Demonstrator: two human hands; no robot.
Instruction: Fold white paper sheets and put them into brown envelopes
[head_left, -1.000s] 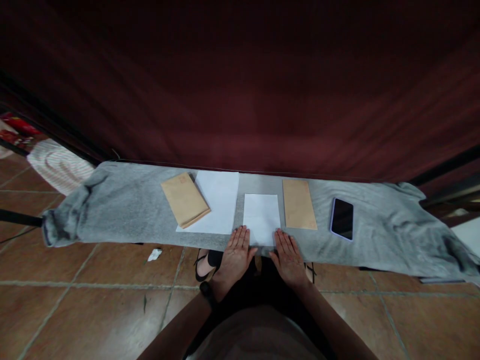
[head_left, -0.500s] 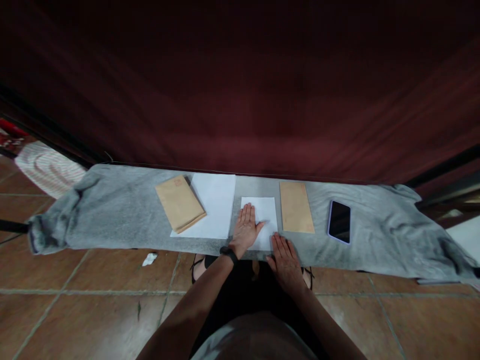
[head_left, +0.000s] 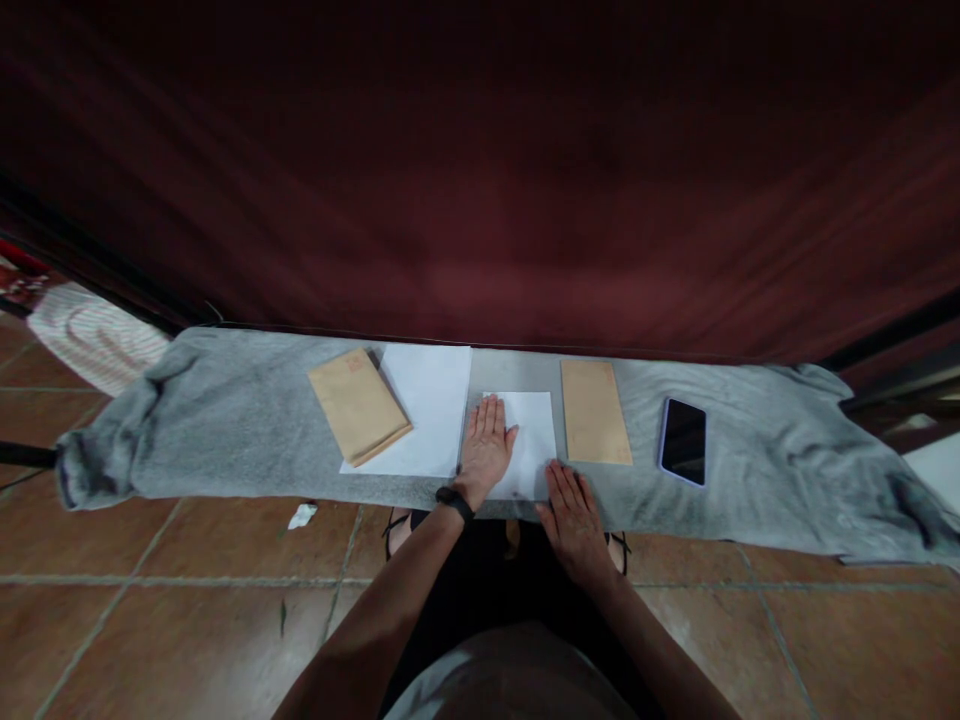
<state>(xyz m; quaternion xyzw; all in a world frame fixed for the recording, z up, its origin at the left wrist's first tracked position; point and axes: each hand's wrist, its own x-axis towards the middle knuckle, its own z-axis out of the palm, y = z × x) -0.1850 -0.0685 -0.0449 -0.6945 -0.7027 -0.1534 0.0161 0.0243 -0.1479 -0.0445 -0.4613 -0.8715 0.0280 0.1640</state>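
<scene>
A small white sheet of paper point(head_left: 531, 440), perhaps folded, lies on the grey cloth in front of me. My left hand point(head_left: 487, 445) rests flat across its left edge, fingers stretched out away from me. At the sheet's lower right corner, my right hand point(head_left: 574, 515) lies with its fingers extended and the tips touching the edge. Just right of the sheet is a single brown envelope point(head_left: 596, 412). To the left, a stack of brown envelopes point(head_left: 358, 405) partly covers larger white paper point(head_left: 435, 410).
The grey cloth point(head_left: 240, 420) covers a long narrow surface. A phone with a purple case point(head_left: 683, 442) lies on its right part. A dark red curtain point(head_left: 480, 220) hangs along the far edge. A white scrap point(head_left: 302, 516) is on the tiled floor point(head_left: 210, 640).
My left hand has slid slightly left across the small sheet, its thumb drawn closer to the fingers. The right hand stays nearly in place at the corner.
</scene>
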